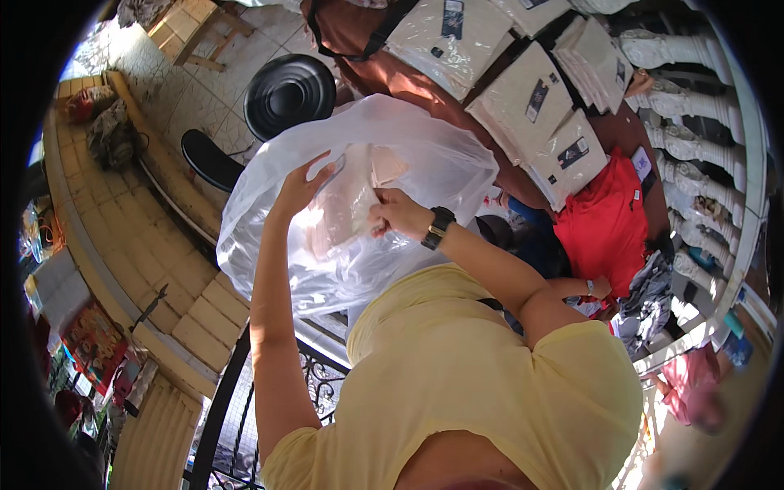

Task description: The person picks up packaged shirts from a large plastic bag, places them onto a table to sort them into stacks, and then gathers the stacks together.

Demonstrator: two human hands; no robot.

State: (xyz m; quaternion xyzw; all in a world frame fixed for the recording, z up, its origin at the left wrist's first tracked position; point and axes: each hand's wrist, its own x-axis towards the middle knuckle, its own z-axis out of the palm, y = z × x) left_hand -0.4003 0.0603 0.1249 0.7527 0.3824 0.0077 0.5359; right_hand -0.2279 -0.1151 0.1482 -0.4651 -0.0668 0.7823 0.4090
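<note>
I hold up a large clear plastic bag [425,155] in front of me. My left hand [298,189] grips the bag's left side near its mouth. My right hand [398,214], with a black watch at the wrist, grips a pale pink folded garment [347,204] at the bag's opening. The garment sits partly inside the bag. My yellow shirt fills the lower middle of the view.
Several flat packets of folded white clothing [531,102] lie on a brown surface at the top right. A red garment [604,220] lies to the right. A black round stool [290,91] stands on the tiled floor. A black metal railing [237,392] runs below.
</note>
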